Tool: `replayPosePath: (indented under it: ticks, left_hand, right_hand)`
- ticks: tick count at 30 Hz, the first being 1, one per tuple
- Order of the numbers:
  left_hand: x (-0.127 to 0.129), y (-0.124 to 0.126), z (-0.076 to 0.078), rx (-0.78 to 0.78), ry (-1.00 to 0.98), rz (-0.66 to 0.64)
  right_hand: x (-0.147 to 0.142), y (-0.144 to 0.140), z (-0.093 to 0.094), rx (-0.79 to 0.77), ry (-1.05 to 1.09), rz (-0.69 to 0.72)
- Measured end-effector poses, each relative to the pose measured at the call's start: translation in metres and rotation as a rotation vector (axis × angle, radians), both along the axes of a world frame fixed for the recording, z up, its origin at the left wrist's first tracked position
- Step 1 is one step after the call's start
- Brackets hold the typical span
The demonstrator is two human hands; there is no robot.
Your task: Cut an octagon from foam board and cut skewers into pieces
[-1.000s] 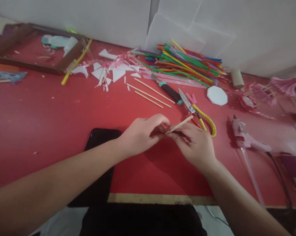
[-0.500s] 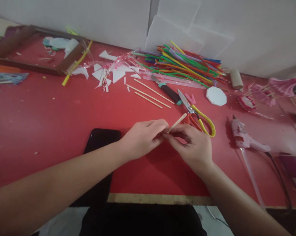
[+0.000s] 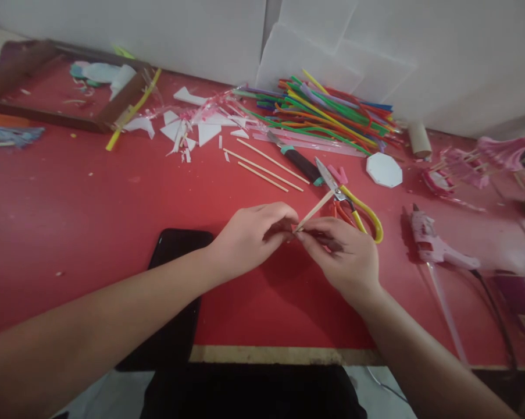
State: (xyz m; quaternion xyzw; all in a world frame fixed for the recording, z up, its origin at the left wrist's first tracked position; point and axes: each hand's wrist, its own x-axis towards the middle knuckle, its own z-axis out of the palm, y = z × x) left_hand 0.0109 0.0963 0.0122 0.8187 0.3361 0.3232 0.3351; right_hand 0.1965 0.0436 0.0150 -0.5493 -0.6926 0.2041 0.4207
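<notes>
Thin pale wooden stick (image 3: 314,210) sits pinched at its near end where the fingertips of both hands meet, its far end slanting up and right toward the scissors. Left hand (image 3: 249,238) and right hand (image 3: 345,256) are both closed on it, above the red tabletop (image 3: 92,203). Just right lie yellow-handled scissors (image 3: 353,206); a black phone (image 3: 175,291) lies near left under the left forearm. Farther off are three more loose wooden sticks (image 3: 264,166), a black-handled knife (image 3: 299,163), a white octagonal piece (image 3: 384,170), a heap of coloured straws (image 3: 332,116) and, at right, a pink glue gun (image 3: 432,244).
</notes>
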Motion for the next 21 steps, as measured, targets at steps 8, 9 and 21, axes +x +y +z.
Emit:
replayPosePath:
  ticks: [8, 9, 21]
  left_hand:
    - [0.0004, 0.002, -0.0025, 0.027, 0.032, 0.002]
    - [0.0004, 0.002, -0.0028, 0.023, 0.031, 0.001]
    - [-0.0004, 0.0009, -0.0022, -0.023, 0.065, 0.02]
  right_hand:
    - [0.002, -0.0003, -0.0018, -0.044, 0.0, -0.013]
    - [0.0018, -0.0005, -0.0022, -0.054, 0.008, -0.014]
    - [0.0018, -0.0025, -0.0017, -0.036, -0.032, -0.027]
